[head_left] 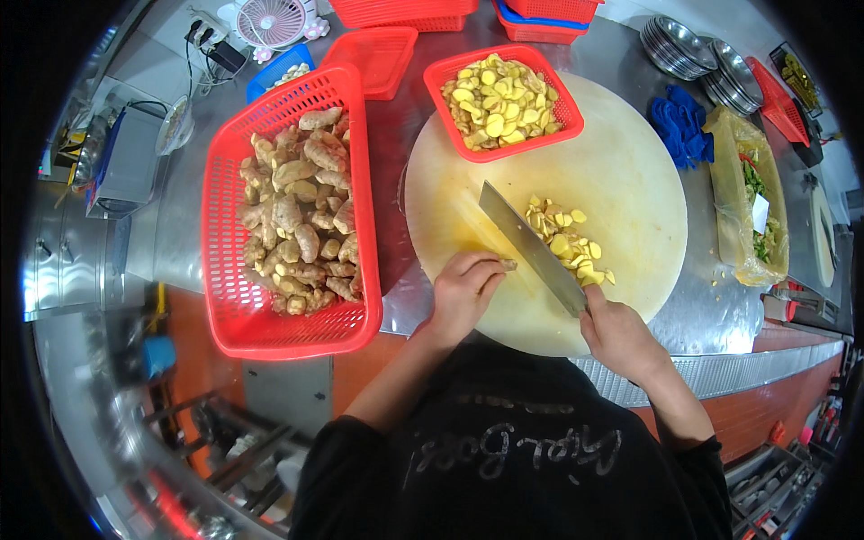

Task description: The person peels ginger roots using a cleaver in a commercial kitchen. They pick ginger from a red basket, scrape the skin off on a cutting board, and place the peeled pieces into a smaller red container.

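Note:
My right hand (pixel 621 331) grips a cleaver (pixel 533 245) by its handle, the broad blade slanting up and left across a round cutting board (pixel 634 171). Right of the blade lies a loose pile of sliced ginger (pixel 571 241). My left hand (pixel 466 292) is closed, its fingertips pinching a small piece of ginger (pixel 509 265) just left of the blade, apart from it. At the board's far edge stands a red basket (pixel 524 153) of ginger slices (pixel 504 97). Left of the board, a larger red basket (pixel 371 310) holds whole ginger roots (pixel 297 216).
Behind are an empty red tray (pixel 387 56), a blue basket (pixel 256 88) and a small fan (pixel 270 22). On the right are stacked metal bowls (pixel 675 52), a blue cloth (pixel 677 126) and a lined container of greens (pixel 729 175). The steel counter's front edge runs past me.

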The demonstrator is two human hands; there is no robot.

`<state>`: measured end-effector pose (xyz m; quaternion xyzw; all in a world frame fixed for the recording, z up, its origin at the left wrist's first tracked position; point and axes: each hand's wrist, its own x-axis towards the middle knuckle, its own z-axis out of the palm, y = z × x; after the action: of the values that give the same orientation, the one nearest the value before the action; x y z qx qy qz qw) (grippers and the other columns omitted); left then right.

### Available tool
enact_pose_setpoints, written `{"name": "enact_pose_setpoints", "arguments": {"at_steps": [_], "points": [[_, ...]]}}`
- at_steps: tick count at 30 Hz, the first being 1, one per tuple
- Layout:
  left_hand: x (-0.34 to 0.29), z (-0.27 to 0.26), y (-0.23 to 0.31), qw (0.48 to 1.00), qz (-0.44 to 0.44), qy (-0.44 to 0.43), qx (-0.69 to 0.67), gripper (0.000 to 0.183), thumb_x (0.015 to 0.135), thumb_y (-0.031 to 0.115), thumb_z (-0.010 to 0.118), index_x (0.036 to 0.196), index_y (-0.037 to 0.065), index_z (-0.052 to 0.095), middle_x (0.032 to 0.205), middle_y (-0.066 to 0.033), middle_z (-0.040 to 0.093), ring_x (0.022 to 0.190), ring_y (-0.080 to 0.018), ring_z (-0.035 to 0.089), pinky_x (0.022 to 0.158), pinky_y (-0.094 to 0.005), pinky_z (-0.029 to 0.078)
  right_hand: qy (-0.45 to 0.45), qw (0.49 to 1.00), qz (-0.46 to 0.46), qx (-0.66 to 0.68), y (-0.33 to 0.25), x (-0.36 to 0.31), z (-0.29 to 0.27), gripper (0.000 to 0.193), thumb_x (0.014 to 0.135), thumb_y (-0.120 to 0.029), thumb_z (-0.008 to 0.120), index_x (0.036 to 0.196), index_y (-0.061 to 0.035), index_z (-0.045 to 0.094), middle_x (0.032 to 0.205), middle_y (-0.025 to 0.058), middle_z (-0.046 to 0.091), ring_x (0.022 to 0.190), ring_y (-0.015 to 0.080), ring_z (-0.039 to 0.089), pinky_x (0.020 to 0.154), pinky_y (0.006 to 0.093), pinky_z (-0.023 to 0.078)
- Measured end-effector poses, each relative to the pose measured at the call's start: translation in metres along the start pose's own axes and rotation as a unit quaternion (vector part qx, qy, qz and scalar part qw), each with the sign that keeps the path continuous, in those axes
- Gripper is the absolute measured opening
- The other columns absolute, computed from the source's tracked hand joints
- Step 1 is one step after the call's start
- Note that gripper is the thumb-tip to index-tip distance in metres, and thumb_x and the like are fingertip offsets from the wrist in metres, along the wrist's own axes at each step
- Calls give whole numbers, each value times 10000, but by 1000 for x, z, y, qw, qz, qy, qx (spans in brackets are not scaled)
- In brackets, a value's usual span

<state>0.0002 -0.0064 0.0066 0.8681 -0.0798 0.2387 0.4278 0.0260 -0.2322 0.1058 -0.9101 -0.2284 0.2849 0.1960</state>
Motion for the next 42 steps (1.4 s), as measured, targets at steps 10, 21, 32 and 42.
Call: {"name": "enact_pose_setpoints", "arguments": {"at_steps": [10,21,32,42], "points": [[2,5,-2,999,41,-9,15,133,671,0,716,790,31,665,836,-62,631,740,-228,595,636,-305,488,-29,996,-39,-76,-19,-5,-25,181,818,-35,433,985,36,421,676,215,595,647,406,592,595,468,482],[-1,5,-12,993,112,5,33,133,670,13,662,801,33,653,866,-75,625,751,-230,602,646,-301,498,-33,990,-61,-123,-29,9,-14,186,838,-61,463,978,42,399,672,260,578,635,435,573,600,505,458],[-8,7,-16,993,113,5,18,195,616,14,633,808,33,655,894,-51,621,791,-213,605,665,-287,506,-34,992,-46,-113,-26,30,0,257,853,-78,460,1052,64,380,649,271,564,621,450,563,571,516,443],[-10,2,-19,992,128,1,9,223,626,25,602,841,22,661,921,-64,625,841,-228,603,701,-305,513,-21,992,-62,-105,-22,38,4,273,862,-76,455,1072,69,357,648,280,558,620,449,563,563,510,443]]}}
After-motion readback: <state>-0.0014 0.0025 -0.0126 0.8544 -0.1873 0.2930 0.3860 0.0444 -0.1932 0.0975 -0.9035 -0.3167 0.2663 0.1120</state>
